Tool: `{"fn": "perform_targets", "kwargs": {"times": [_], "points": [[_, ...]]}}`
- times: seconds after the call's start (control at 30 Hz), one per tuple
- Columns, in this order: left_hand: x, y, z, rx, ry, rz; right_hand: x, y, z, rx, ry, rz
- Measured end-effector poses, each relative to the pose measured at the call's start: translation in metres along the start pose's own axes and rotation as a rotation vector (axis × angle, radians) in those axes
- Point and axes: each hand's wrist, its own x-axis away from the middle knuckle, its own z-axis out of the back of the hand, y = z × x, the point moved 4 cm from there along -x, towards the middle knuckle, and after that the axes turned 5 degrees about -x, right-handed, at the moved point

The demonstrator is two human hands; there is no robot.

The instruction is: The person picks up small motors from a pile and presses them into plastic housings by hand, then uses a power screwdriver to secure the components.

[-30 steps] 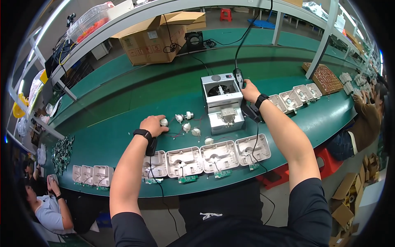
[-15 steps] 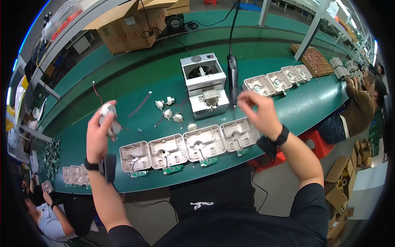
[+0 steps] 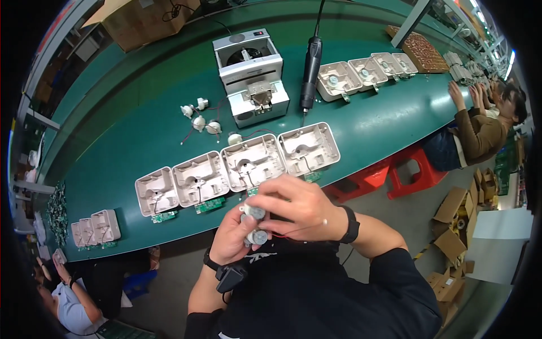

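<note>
My left hand (image 3: 227,236) is closed round two small round white motors with grey faces, an upper motor (image 3: 256,212) and a lower motor (image 3: 259,237), in front of my body. My right hand (image 3: 302,208) reaches over from the right, its thumb and fingers pinching the upper motor. A thin wire (image 3: 299,230) runs out under the right hand. Just beyond, several joined white plastic housings (image 3: 199,179) lie open side up in a row, with green circuit boards (image 3: 210,205) on wires at their near edges. The hands partly cover one board.
A grey-white screw feeder (image 3: 251,79) stands behind the housings, beside a hanging black electric screwdriver (image 3: 311,73). Loose white motors (image 3: 199,124) lie left of it. More housings (image 3: 339,79) sit at the right, others (image 3: 105,225) far left. Co-workers (image 3: 480,127) sit at both ends; red stools (image 3: 418,169) stand right.
My left hand has come in from the left with the motors to in front of my body. My right hand has moved down and left to meet it. The view has shifted.
</note>
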Motion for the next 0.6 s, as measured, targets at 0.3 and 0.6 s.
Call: {"fn": "perform_targets", "kwargs": {"times": [0.3, 0.6], "points": [[0.002, -0.014, -0.002, -0.247, -0.024, 0.156, 0.036, -0.006, -0.005, -0.013, -0.057, -0.09], [0.006, -0.006, -0.015, -0.63, 0.211, -0.041, 0.073, 0.015, -0.022, -0.606, 0.058, -0.662]]}}
